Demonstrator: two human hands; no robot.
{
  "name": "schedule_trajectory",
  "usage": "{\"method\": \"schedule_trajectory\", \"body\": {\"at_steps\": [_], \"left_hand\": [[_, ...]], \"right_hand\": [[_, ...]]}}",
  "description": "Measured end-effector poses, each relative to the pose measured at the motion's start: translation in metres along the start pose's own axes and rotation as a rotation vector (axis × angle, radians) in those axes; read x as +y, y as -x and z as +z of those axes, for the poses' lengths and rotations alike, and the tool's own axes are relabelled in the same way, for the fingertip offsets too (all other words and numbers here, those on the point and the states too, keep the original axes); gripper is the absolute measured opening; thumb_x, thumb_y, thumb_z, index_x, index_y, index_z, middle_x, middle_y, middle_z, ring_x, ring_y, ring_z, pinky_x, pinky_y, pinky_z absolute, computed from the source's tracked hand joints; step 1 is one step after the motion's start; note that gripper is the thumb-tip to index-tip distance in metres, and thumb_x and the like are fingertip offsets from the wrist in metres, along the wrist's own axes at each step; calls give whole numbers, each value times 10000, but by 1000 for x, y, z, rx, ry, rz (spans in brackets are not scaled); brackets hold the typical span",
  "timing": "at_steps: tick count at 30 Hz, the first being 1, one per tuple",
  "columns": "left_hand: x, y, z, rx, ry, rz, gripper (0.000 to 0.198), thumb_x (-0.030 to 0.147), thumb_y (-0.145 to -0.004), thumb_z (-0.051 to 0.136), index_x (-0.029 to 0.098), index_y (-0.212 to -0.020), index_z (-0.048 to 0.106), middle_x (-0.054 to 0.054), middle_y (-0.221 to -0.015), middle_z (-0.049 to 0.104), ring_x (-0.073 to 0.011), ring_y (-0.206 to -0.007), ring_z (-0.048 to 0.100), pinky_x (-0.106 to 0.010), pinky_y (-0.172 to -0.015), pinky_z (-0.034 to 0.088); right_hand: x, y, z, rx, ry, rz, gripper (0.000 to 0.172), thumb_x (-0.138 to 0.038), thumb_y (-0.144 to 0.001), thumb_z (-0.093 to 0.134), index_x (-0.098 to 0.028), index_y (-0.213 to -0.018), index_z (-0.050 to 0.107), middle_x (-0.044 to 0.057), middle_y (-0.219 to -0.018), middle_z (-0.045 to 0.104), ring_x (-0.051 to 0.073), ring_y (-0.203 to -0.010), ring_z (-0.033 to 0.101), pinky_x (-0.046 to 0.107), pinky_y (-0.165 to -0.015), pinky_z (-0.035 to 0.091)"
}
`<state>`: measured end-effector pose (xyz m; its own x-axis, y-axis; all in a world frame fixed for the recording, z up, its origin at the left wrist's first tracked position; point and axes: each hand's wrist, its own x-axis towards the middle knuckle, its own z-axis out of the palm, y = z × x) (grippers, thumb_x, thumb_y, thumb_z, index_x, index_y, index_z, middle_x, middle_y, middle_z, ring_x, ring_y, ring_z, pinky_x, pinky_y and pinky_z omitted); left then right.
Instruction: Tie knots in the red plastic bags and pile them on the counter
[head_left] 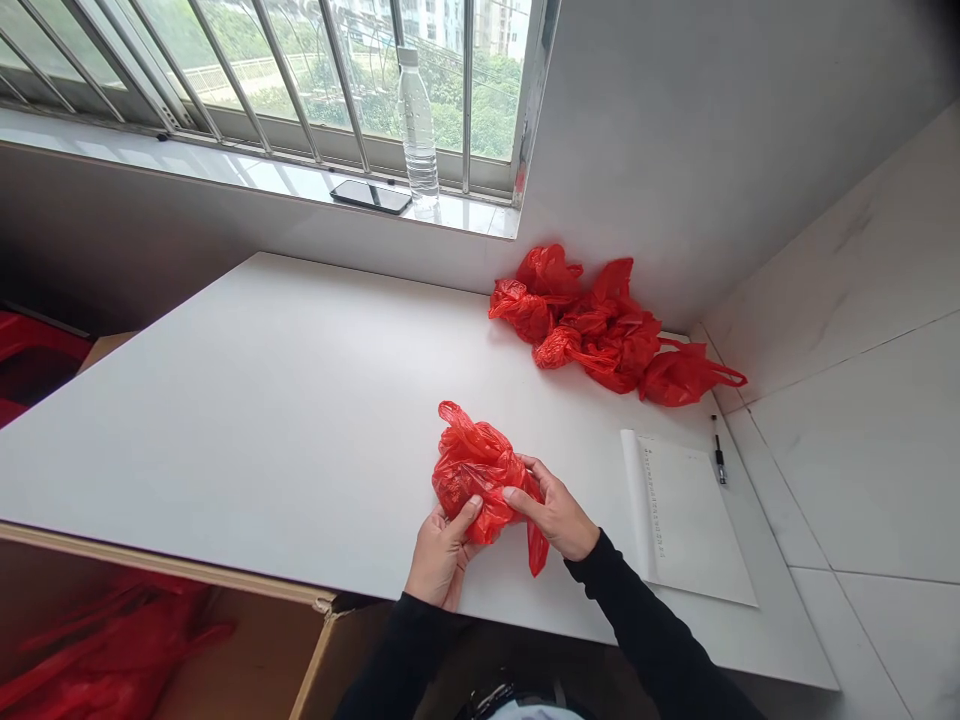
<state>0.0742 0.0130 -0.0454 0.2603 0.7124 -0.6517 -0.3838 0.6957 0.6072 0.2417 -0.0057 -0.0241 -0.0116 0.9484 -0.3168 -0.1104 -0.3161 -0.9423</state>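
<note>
A crumpled red plastic bag sits near the front edge of the white table. My left hand grips its lower left side, thumb pressed onto the plastic. My right hand pinches the bag's right side, fingers curled around the film, and a loose tail of the bag hangs below it. Both sleeves are black.
A pile of several red bags lies at the table's far right by the wall. A paper sheet and a pen lie to the right. A water bottle and a phone rest on the windowsill. A cardboard box with red bags stands lower left.
</note>
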Motion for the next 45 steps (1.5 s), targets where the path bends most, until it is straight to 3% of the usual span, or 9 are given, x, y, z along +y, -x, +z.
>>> {"method": "schedule_trajectory", "body": {"at_steps": [5, 13, 20, 25, 27, 32, 35, 40, 45], "left_hand": [[0, -1, 0, 44, -69, -59, 367, 410, -770, 780, 95, -931, 682, -113, -773, 742, -190, -614, 691, -293, -576, 610], [5, 9, 4, -226, 65, 11, 444, 234, -782, 773, 157, -1190, 619, -131, -1168, 704, -269, -1023, 676, -339, -813, 572], [-4, 6, -1, -120, -40, -42, 298, 219, -746, 765, 104, -987, 631, -130, -937, 704, -213, -779, 648, -335, -653, 554], [9, 8, -8, 256, -178, 257, 552, 222, -713, 754, 229, -1213, 520, -99, -1280, 580, -220, -1090, 594, -283, -780, 524], [22, 3, -13, 310, -258, 321, 532, 282, -721, 756, 257, -1205, 538, -55, -1188, 593, -169, -984, 602, -216, -678, 494], [50, -9, -14, 70, -348, 185, 373, 507, -712, 752, 168, -774, 612, 30, -577, 499, -96, -426, 417, -206, -340, 261], [55, -9, -11, 43, -290, 214, 352, 479, -710, 760, 178, -818, 612, 55, -563, 474, -86, -437, 419, -190, -366, 314], [53, -4, -13, 9, -197, 240, 364, 512, -734, 721, 170, -793, 611, -8, -652, 579, -157, -579, 564, -238, -431, 461], [44, -2, -19, 19, -144, 268, 385, 538, -747, 695, 171, -743, 581, -30, -639, 610, -162, -563, 570, -255, -445, 486]], "right_hand": [[1, 2, 0, -7, 44, 113, 469, -532, -879, 613, -210, -1209, 534, -28, -708, 648, 131, -511, 589, 283, -520, 518], [-6, 5, 2, -90, -18, -46, 508, -389, -869, 655, -242, -1329, 499, 68, -1222, 650, 228, -1072, 639, 373, -886, 558], [2, 5, 1, -18, 48, -8, 407, -320, -844, 653, -212, -1224, 558, 32, -994, 666, 155, -729, 616, 306, -629, 552], [-2, 9, -1, 9, 178, -43, 378, -300, -900, 555, -235, -1272, 565, 20, -958, 659, 140, -679, 574, 317, -638, 539], [-4, 12, -2, 18, 280, -78, 379, -269, -911, 524, -257, -1287, 578, 29, -1020, 666, 168, -776, 601, 348, -732, 545], [-13, 25, 1, -26, 509, -211, 398, -254, -923, 510, -301, -1310, 588, 71, -1172, 628, 244, -1043, 600, 419, -946, 487], [-17, 31, 3, -53, 577, -187, 445, -370, -936, 534, -315, -1377, 523, 89, -1188, 580, 241, -981, 598, 409, -890, 504], [-17, 30, 3, 53, 615, -74, 393, -505, -972, 422, -262, -1203, 627, -15, -669, 481, 173, -604, 467, 327, -623, 451], [-15, 38, 5, 23, 572, -34, 431, -540, -948, 438, -223, -1126, 670, -29, -587, 470, 152, -530, 442, 285, -529, 409]]}}
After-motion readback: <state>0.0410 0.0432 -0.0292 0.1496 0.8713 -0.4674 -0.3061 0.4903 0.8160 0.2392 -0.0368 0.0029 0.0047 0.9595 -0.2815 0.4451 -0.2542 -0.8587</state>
